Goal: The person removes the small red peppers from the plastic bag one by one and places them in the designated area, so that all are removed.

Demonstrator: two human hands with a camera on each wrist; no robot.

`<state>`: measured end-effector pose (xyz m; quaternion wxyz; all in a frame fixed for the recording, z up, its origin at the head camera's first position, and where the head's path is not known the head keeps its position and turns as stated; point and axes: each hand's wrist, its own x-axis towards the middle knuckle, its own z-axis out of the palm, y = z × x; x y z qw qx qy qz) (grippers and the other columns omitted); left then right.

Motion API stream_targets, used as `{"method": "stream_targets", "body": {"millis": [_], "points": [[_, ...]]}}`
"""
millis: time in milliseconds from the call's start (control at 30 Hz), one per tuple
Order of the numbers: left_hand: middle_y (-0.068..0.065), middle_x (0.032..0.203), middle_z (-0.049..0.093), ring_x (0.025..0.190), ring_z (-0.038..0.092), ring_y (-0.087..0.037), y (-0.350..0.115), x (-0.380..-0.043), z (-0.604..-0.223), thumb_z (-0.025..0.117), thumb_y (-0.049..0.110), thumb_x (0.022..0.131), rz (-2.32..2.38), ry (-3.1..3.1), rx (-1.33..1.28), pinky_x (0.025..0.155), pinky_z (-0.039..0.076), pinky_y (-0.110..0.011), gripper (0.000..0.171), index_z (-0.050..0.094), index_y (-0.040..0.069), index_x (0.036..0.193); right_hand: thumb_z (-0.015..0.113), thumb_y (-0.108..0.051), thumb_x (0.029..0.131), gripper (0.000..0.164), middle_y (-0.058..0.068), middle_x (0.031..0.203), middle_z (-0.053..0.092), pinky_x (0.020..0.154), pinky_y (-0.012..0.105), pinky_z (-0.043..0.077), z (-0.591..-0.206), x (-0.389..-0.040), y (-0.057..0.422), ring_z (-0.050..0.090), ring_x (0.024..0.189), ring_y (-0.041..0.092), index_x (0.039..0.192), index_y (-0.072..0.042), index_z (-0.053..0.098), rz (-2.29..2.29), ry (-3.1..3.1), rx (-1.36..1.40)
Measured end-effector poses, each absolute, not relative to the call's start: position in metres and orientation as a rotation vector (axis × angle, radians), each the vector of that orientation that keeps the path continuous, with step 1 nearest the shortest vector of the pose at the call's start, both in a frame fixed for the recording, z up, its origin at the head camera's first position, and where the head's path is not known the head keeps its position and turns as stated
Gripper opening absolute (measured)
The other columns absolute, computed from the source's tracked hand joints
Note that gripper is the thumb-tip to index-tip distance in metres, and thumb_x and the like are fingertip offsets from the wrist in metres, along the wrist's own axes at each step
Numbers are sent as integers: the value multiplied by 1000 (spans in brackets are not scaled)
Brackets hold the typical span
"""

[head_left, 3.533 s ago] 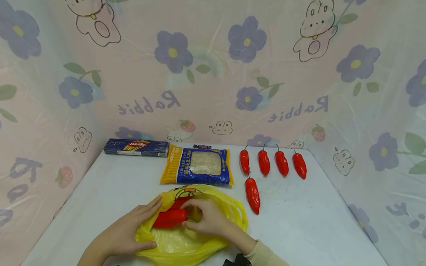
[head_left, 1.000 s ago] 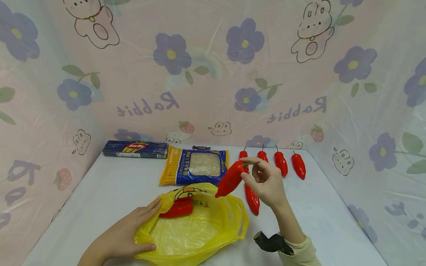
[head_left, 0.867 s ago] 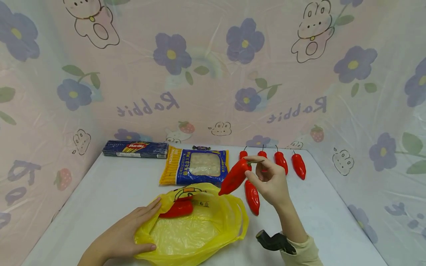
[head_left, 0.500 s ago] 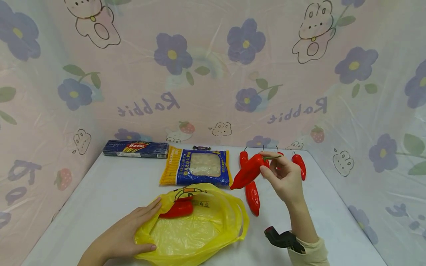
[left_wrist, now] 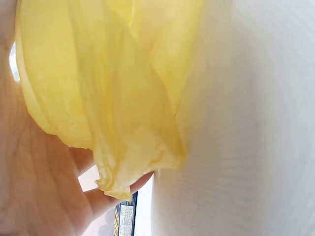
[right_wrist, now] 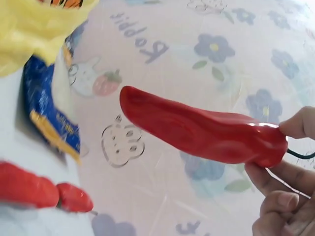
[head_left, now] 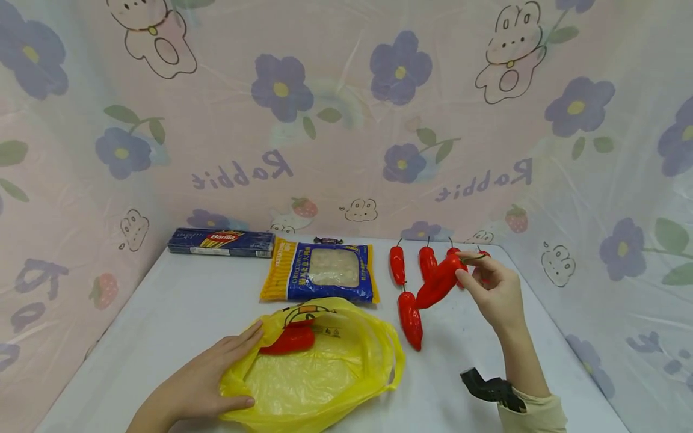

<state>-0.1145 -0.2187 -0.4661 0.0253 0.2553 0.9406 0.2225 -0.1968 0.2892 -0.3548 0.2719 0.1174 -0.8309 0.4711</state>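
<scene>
My right hand [head_left: 495, 291] pinches a red chili pepper [right_wrist: 197, 130] by its stem end, thumb on one side and fingers on the other. The pepper hangs tilted, its tip down and left, above the right part of the table. My left hand [head_left: 203, 376] rests spread against the left side of a yellow plastic bag [head_left: 346, 400], fingers straight along its rim and thumb over the lower edge. The bag's mouth gapes upward. Inside lies a red pepper [head_left: 292, 341], partly hidden by the bag's fold. In the left wrist view, yellow plastic covers part of that hand.
Several red peppers stand in a back row, including one pepper [head_left: 397, 264]; another pepper [head_left: 410, 319] lies in front. A blue and yellow pasta bag [head_left: 332, 270], a dark blue spaghetti pack [head_left: 222, 242] and a small wrapped candy [head_left: 328, 240] lie behind the yellow bag.
My right hand has taken a pepper out of the yellow bag and carried it rightward, in front of the back row. My left hand has stayed at the bag.
</scene>
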Motion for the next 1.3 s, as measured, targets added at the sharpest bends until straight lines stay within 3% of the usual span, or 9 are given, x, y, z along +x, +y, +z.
{"method": "stream_targets", "body": {"millis": [167, 367, 467, 600, 667, 933, 1067, 1167, 1300], "points": [[5, 175, 29, 139, 54, -22, -219, -116, -468, 73, 76, 83, 688, 2913, 766, 105, 56, -51, 104, 41, 21, 165, 74, -7, 97, 26, -4, 84, 61, 48, 24, 41, -369, -203, 310, 48, 73, 11, 122, -1, 76, 1211, -2391, 237], [6, 175, 29, 138, 54, -22, -219, -115, -469, 73, 76, 83, 697, 2912, 759, 104, 57, -50, 104, 42, 21, 165, 67, -16, 104, 30, 19, 119, 73, 78, 21, 55, -392, -215, 331, 65, 89, -1, 128, 2, 72, 1263, -2582, 184], [6, 175, 29, 138, 55, -21, -219, -115, -470, 73, 76, 83, 692, 2917, 762, 105, 57, -51, 103, 41, 22, 165, 64, -20, 106, 34, 23, 126, 71, 86, 27, 54, -407, -223, 339, 68, 100, 7, 132, 1, 70, 1306, -2670, 140], [7, 175, 29, 138, 55, -19, -220, -116, -471, 72, 76, 83, 683, 2929, 771, 105, 56, -50, 103, 41, 22, 165, 61, -24, 107, 37, 21, 128, 71, 85, 35, 55, -428, -233, 346, 65, 110, 28, 134, 0, 69, 1338, -2773, 71], [8, 174, 29, 137, 55, -19, -220, -116, -471, 72, 76, 83, 678, 2931, 772, 105, 56, -50, 103, 40, 23, 165, 61, -26, 107, 39, 19, 127, 72, 82, 36, 55, -437, -238, 349, 61, 110, 31, 134, 1, 69, 1357, -2818, 38], [8, 174, 29, 138, 55, -20, -219, -116, -470, 73, 76, 83, 690, 2930, 761, 105, 56, -50, 103, 41, 22, 165, 62, -27, 105, 41, 4, 80, 57, 60, 26, 42, -462, -256, 352, 48, 71, 16, 133, 3, 67, 1453, -2880, -97], [7, 174, 30, 139, 54, -20, -219, -116, -469, 73, 75, 83, 700, 2923, 757, 105, 56, -51, 103, 41, 22, 165, 61, -28, 106, 43, 0, 82, 60, 64, 26, 45, -471, -259, 351, 50, 75, 16, 133, 4, 68, 1432, -2880, -88], [7, 174, 29, 138, 55, -20, -220, -116, -470, 74, 75, 83, 692, 2933, 770, 106, 56, -50, 103, 41, 22, 165, 60, -28, 106, 43, 5, 97, 65, 69, 27, 47, -477, -261, 350, 52, 83, 17, 133, 5, 68, 1402, -2874, -69], [8, 175, 28, 138, 55, -19, -220, -116, -471, 74, 75, 82, 679, 2939, 774, 106, 56, -50, 104, 41, 22, 165, 59, -30, 107, 44, 9, 102, 65, 70, 28, 47, -483, -263, 349, 53, 85, 19, 135, 3, 67, 1404, -2857, -108]]}}
